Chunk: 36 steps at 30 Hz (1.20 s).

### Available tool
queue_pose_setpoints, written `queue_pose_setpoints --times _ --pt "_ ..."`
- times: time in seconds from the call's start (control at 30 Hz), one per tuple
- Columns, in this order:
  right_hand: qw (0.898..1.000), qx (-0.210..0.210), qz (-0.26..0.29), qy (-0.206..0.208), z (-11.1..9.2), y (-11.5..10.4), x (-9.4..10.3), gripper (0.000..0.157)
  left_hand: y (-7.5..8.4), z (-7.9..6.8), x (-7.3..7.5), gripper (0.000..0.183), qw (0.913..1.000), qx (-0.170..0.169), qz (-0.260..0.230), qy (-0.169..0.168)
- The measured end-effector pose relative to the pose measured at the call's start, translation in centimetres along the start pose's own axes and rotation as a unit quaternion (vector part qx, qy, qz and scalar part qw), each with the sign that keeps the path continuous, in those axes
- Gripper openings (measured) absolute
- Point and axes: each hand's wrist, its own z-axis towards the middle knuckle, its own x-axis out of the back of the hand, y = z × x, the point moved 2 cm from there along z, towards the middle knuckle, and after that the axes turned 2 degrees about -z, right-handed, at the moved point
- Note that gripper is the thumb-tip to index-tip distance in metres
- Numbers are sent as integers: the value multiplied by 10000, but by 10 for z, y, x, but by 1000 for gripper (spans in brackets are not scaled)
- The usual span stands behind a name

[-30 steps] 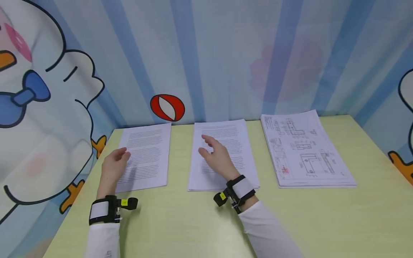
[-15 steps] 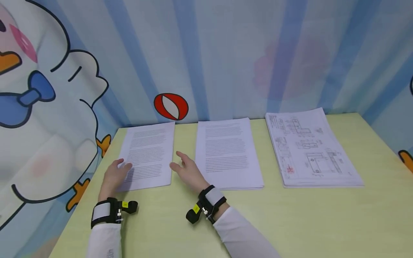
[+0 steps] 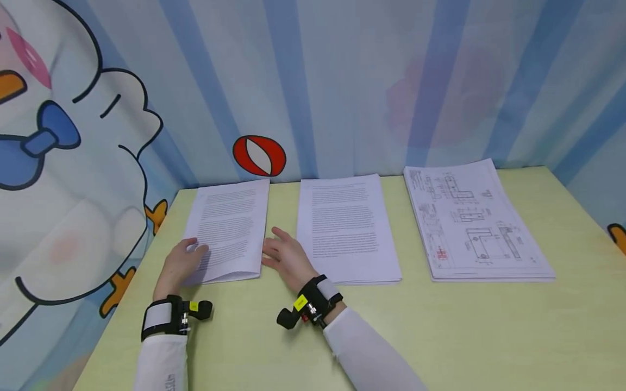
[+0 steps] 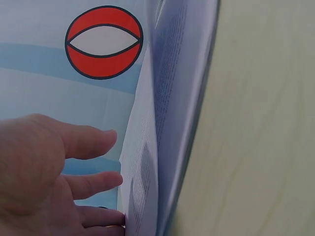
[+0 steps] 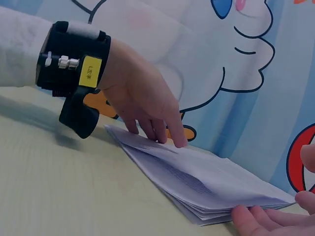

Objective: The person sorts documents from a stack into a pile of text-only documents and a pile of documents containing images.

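The left paper stack (image 3: 229, 217), printed with lines of text, lies on the table between my two hands. My left hand (image 3: 183, 263) is at its left edge; in the right wrist view, its fingertips rest on the top sheet (image 5: 211, 169). That sheet bulges up, leaving a gap over the paper below, also visible in the left wrist view. My right hand (image 3: 288, 258) is at the stack's right edge, and its extended fingers (image 5: 246, 221) touch the edge of the papers. The thumb stays apart from the paper.
A second text stack (image 3: 342, 228) lies right of my right hand. Farther right is a stack of technical drawings (image 3: 476, 217) with a red mark. A patterned curtain (image 3: 352, 81) stands behind the pale yellow table (image 3: 254, 347).
My right hand has moved left from above the middle stack to the left stack's right edge. My left hand has shifted slightly right and down, and the top sheet's near edge has lifted.
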Motion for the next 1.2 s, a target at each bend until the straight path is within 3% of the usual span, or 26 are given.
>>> queue_pose_setpoints --times 0.1,0.33,0.7,0.8,0.97,1.2 --pt "9995 -163 252 -49 1 -2 1 65 0 -3 1 66 10000 -37 -22 52" --pt "9989 -268 -375 65 1 -6 -1 68 4 -6 1 63 9994 -36 -205 288" --pt "9990 -233 -370 99 6 0 0 71 11 -8 -1 63 10000 -48 -3 59" --pt "9987 -87 -497 -37 7 1 0 62 13 -7 -2 64 9998 -83 -118 118" --pt "9966 164 -789 -184 7 3 1 47 5 12 -9 64 9993 -166 -208 279" --pt "9923 363 -1184 90 5 0 3 48 -18 51 -23 67 9979 -247 -242 556"
